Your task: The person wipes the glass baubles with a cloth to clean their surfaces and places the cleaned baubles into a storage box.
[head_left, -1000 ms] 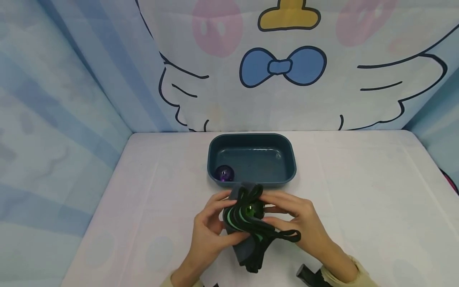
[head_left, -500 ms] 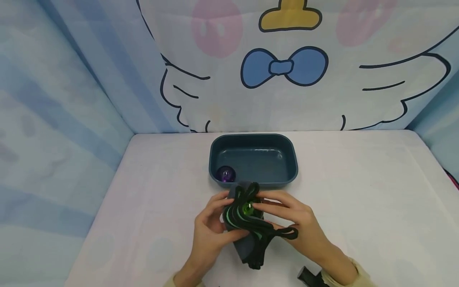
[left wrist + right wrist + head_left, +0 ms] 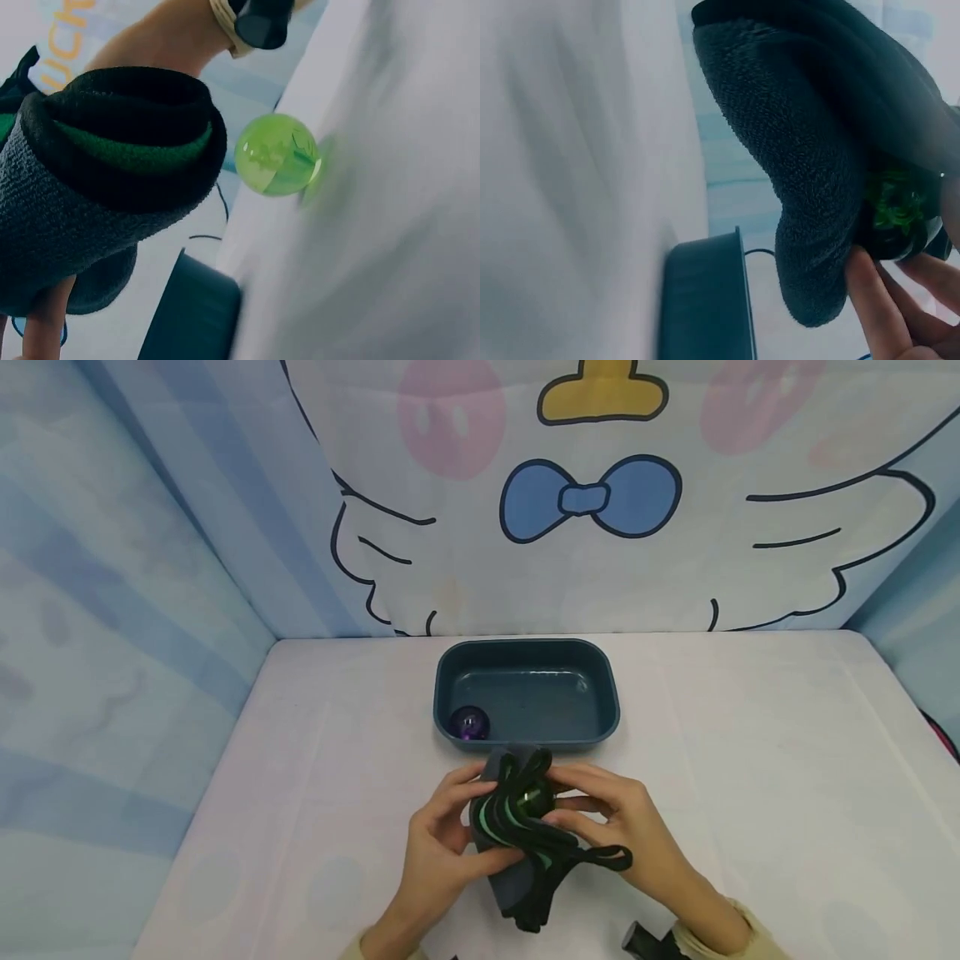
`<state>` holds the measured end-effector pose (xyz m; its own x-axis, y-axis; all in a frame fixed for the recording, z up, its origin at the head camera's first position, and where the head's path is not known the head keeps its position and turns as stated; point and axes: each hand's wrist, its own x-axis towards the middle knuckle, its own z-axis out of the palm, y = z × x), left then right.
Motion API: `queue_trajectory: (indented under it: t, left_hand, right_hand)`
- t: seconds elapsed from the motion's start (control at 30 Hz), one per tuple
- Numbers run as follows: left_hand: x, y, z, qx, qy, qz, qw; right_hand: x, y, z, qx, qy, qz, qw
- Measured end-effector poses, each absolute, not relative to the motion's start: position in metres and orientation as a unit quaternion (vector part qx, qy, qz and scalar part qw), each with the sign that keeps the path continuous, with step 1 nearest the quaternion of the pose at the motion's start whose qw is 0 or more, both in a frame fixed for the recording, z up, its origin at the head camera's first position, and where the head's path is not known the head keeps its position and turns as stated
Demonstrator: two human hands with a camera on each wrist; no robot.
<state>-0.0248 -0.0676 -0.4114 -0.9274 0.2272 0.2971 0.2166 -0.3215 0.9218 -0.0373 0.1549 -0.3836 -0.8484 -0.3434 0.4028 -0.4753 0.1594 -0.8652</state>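
While the left grip (image 3: 441, 853) holds a dark cloth bundle (image 3: 528, 839), thumb over its near part and fingers along its left edge, the right grip (image 3: 626, 818) pinches a green ball (image 3: 536, 799) among the black folds. I judge this handling to be partway: ball and cloth are together, yet the ball is not released, so settling it and putting down the bundle seem to be what is left. Whether it belongs inside the cloth, the pictures do not settle. Below the left grip, the wrist view shows a lime ball (image 3: 276, 155) against the worktop (image 3: 750, 777), apart from any fingers; the head view gives no clear sight of it, so I cannot be sure it is a second ball. Just beyond both grips stands a dark tray (image 3: 543, 703), a purple ball (image 3: 470, 723) in its near left corner. That ball looks already placed; neither bundle nor green ball is in there.
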Motion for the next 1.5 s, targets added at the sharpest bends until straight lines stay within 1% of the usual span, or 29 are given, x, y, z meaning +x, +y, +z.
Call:
queue_trajectory:
  t: [0.1,0.17,0.3,0.4,0.53,0.7,0.8,0.87,0.93,1.0,1.07,1.1,1.27,1.37,1.5]
  left_hand:
    - [-0.024,-0.066,-0.410,0.144,0.583,0.799,0.019]
    - [-0.024,-0.065,-0.409,0.116,0.580,0.806,0.031]
    - [-0.025,-0.065,-0.407,0.105,0.576,0.810,0.029]
    - [-0.025,-0.067,-0.405,0.114,0.578,0.807,0.027]
    - [-0.026,-0.069,-0.404,0.141,0.583,0.800,0.028]
    - [-0.026,-0.069,-0.404,0.184,0.588,0.788,0.010]
    - [-0.027,-0.068,-0.404,0.197,0.590,0.783,-0.004]
    - [-0.027,-0.068,-0.404,0.194,0.587,0.786,-0.005]
    - [-0.027,-0.067,-0.404,0.184,0.584,0.791,-0.001]
    - [-0.027,-0.067,-0.403,0.170,0.581,0.796,0.005]
    - [-0.027,-0.067,-0.403,0.155,0.583,0.798,0.011]
    - [-0.027,-0.066,-0.403,0.149,0.584,0.798,0.014]
    - [-0.028,-0.066,-0.403,0.136,0.591,0.795,0.021]
    - [-0.028,-0.066,-0.403,0.141,0.591,0.794,0.023]
    - [-0.027,-0.066,-0.404,0.158,0.598,0.786,0.011]
  right_hand:
    - [-0.038,0.152,-0.384,0.257,-0.763,0.589,0.065]
    - [-0.038,0.152,-0.385,0.276,-0.763,0.577,0.090]
    - [-0.039,0.155,-0.383,0.316,-0.785,0.518,0.123]
    - [-0.039,0.158,-0.382,0.342,-0.796,0.480,0.136]
    - [-0.041,0.158,-0.381,0.354,-0.784,0.490,0.141]
    - [-0.041,0.157,-0.380,0.338,-0.752,0.554,0.113]
    - [-0.040,0.154,-0.380,0.317,-0.752,0.567,0.109]
    - [-0.039,0.153,-0.380,0.309,-0.766,0.549,0.129]
    - [-0.039,0.152,-0.381,0.313,-0.775,0.525,0.162]
    - [-0.039,0.151,-0.381,0.325,-0.776,0.505,0.193]
    - [-0.039,0.152,-0.380,0.338,-0.776,0.490,0.210]
    - [-0.039,0.152,-0.380,0.345,-0.774,0.487,0.211]
    - [-0.041,0.156,-0.376,0.377,-0.770,0.483,0.176]
    - [-0.043,0.156,-0.375,0.396,-0.757,0.488,0.179]
    - [-0.042,0.156,-0.375,0.377,-0.760,0.498,0.177]
